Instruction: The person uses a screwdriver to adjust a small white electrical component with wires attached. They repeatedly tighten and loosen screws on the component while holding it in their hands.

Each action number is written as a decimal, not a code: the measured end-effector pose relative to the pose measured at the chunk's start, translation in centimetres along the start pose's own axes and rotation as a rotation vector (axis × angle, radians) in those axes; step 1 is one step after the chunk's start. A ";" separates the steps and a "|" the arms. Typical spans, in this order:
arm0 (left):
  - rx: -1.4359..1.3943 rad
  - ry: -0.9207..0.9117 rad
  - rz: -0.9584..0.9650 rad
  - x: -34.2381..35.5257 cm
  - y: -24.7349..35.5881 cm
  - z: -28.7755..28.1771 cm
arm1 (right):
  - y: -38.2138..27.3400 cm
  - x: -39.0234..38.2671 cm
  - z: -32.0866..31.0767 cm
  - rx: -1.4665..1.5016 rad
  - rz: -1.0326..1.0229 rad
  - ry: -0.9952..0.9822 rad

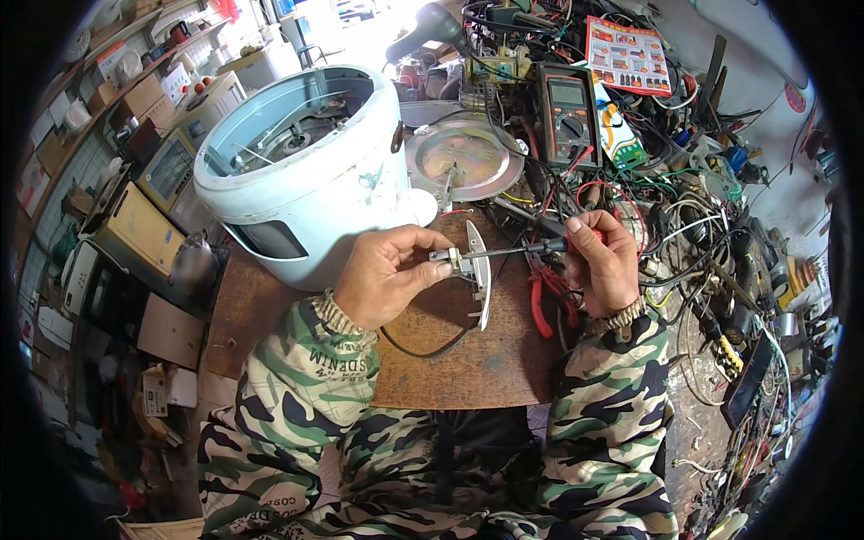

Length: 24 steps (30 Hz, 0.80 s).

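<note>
My left hand (387, 274) pinches a small metal-and-plastic switch part (456, 262) between thumb and fingers. Joined to that part is a narrow, curved white panel (486, 292), standing on edge above the wooden bench top (432, 382). In my right hand (603, 263) is a screwdriver (531, 248), its shaft pointing left and its tip at the switch part. Whether the tip sits in a screw is too small to tell. A dark cable (423, 352) curves over the wood below the panel.
At left stands a pale blue cooker body (301, 202), open on top. Behind my hands lies a round metal plate (486, 162). Red-handled pliers (539, 306) rest beside my right hand. A multimeter (569, 121) and tangled wires (693, 243) crowd the right side.
</note>
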State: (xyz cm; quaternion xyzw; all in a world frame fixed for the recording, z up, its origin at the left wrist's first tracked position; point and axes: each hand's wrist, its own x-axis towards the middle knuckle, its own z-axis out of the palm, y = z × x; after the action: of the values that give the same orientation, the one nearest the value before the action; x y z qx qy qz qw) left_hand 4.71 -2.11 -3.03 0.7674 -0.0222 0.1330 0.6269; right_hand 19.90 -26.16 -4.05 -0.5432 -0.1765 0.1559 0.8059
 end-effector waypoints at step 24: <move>-0.012 -0.055 -0.067 0.6 0.3 -0.3 | 0.1 0.0 0.0 -0.031 -0.007 0.024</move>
State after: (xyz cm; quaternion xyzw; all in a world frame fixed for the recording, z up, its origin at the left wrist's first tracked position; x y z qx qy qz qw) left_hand 5.21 -1.84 -2.59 0.7672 -0.0144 0.0907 0.6347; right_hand 19.93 -26.10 -4.08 -0.5569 -0.1711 0.1438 0.7999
